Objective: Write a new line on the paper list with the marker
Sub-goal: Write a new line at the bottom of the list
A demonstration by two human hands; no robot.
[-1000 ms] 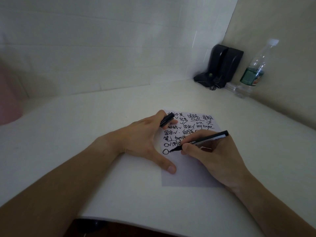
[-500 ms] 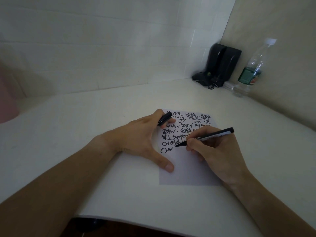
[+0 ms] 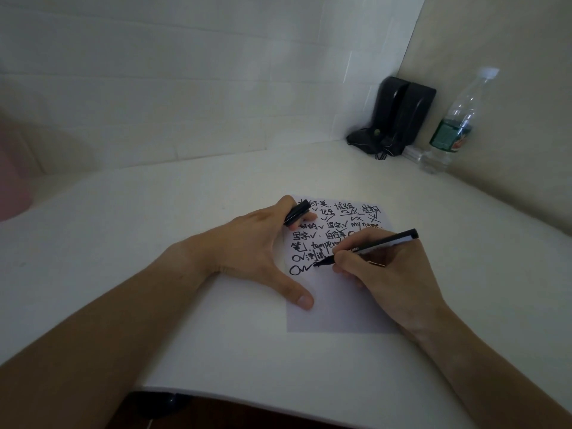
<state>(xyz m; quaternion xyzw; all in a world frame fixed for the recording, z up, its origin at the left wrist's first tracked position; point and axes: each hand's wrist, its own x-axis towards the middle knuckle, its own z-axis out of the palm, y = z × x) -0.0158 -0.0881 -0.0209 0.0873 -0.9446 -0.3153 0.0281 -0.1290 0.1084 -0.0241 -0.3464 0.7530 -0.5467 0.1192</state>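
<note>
Now, largest to smallest:
Counter: white and bare around the sheet, so the person has room to slide the forearm sideways as the line grows.
Paper list: lies flat near the front edge; handwriting fills its upper part, the lower part is blank.
Left hand: spread flat on the sheet's left edge, thumb out, with the marker cap pinched between two fingers; it should press down evenly so the paper cannot skid.
Right hand: curled tight around the marker in a writing grip; light, steady pressure suits it best.
Marker: long axis runs lower left to upper right, tilted low; the tip points down-left.
New line: a loop and squiggle begun at the left margin, tip touching its end.
</note>
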